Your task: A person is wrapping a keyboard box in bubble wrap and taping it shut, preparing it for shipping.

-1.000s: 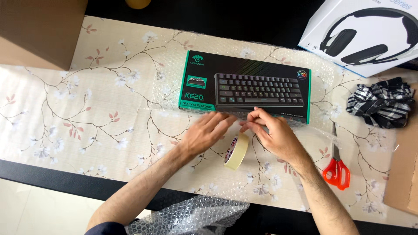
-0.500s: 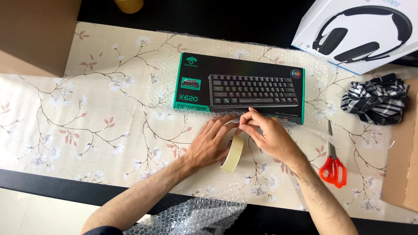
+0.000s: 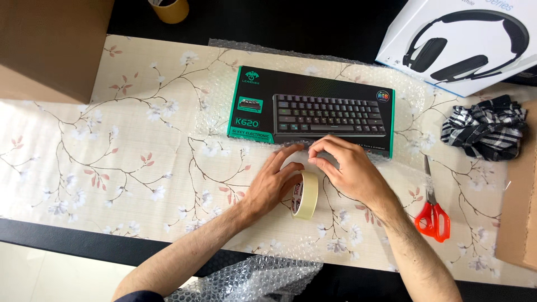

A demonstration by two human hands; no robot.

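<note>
Nearest the camera, crumpled bubble wrap (image 3: pixel 251 279) lies at the desk's front edge, partly cut off by the frame bottom. Just beyond, a roll of cream masking tape (image 3: pixel 305 194) stands on edge on the flowered desk (image 3: pixel 112 168), btwn both hands. Left hand (image 3: pixel 272 182) cups the roll's left side, fingers stretched fwd past it; right hand (image 3: pixel 347 168) sits just right of and above the roll, fingers curled narrow, tips pinched near the keyboard box edge. Can't tell if a tape end is gripped there, too small to see. Red-handled scissors (image 3: pixel 432 212) lie right of the right forearm, apart from it. Farther back, the black-and-green keyboard box (image 3: pixel 311 112) rests on a clear bubble-wrap sheet (image 3: pixel 218 106), whose edges are hard to trace. Far right: checked cloth (image 3: pixel 484 127), white headset box (image 3: pixel 464 42) cut off at top; cardboard box (image 3: pixel 53 47) far left.
</note>
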